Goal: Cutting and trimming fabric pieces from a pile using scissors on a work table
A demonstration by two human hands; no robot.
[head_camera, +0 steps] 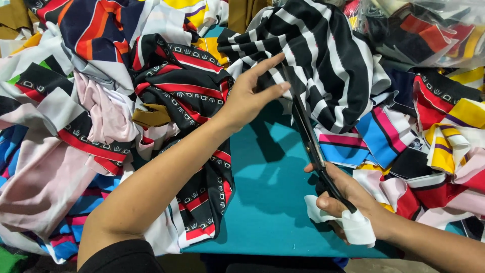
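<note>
My right hand (353,202) grips the handles of long black scissors (307,134), with white cloth wrapped round the handle and thumb. The blades point away from me and their tips reach the edge of a black-and-white striped fabric (323,55). My left hand (252,93) rests on that striped fabric just left of the blades, fingers stretched out and pressing it down. Below both hands lies a teal sheet (268,192) spread flat.
Heaps of coloured fabric scraps surround the teal sheet: a black, red and white patterned piece (187,91) under my left forearm, pink cloth (45,177) at left, yellow, blue and red pieces (434,136) at right. A clear plastic bag of scraps (429,28) sits top right.
</note>
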